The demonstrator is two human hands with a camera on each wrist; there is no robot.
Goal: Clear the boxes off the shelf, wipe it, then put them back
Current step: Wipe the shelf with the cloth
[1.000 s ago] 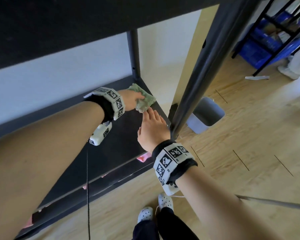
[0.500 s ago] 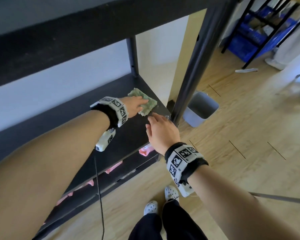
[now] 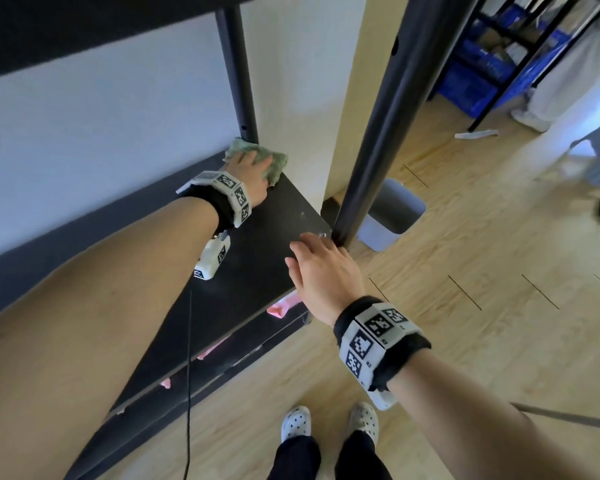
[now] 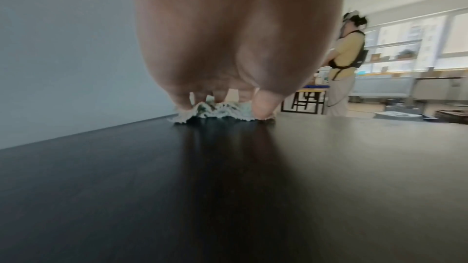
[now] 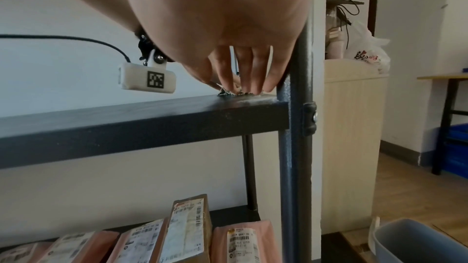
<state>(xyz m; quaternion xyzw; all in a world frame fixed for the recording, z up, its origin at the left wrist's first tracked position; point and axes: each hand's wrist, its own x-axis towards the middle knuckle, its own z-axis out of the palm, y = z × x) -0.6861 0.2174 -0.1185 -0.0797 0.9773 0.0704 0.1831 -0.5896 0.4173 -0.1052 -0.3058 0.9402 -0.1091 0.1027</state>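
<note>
1. The left hand [image 3: 248,169] presses a crumpled pale green cloth [image 3: 272,161] flat under relaxed fingers on the dark matte shelf board [image 3: 257,271], at its far corner.
2. The right hand [image 3: 321,268] rests extended fingertips on the near corner, holding nothing.
3. Pink and brown labelled parcels [image 5: 187,233] stand one shelf below the right hand.

Pale wall [image 3: 118,126], wooden floor [image 3: 499,341]

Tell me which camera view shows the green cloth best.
The head view. There the green cloth shows from above, bunched under the left hand at the shelf's back right corner, beside the rear post. The left wrist view catches only its frilled edge below the fingers. The right wrist view does not show it.
</note>
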